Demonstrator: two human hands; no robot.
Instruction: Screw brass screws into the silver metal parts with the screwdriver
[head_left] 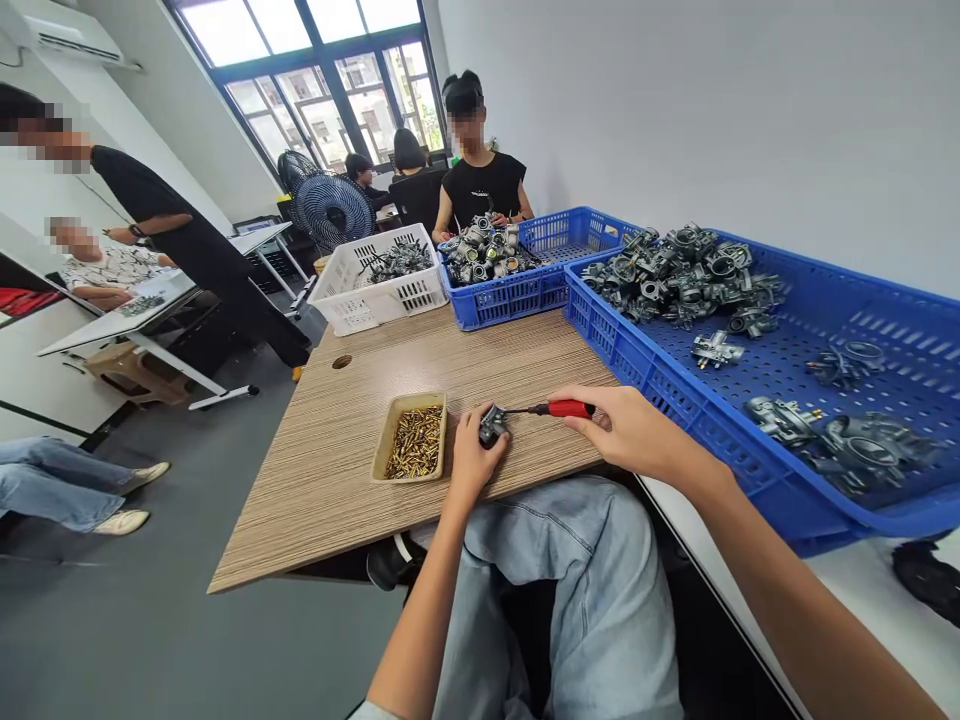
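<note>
The small metal carburetor sits low over the near part of the worktop, just right of the plastic tray of brass jets; the fingers of my left hand curl around its sides, pinching it between thumb and fingertips; my right hand wraps the handle of a red-handled screwdriver, whose shaft points leftward and appears to reach the carburetor, though the exact contact is too small to tell.

I judge the body stiff and fairly dense, yet light enough for one hand; its smooth castings could slip if they are oily, and the threads of any small brass fittings would be the delicate part; the best hold is on the solid outer casting, fingers opposed, clear of the screwdriver's tip; the handle wants a firm grip, in line with its shaft.
</note>
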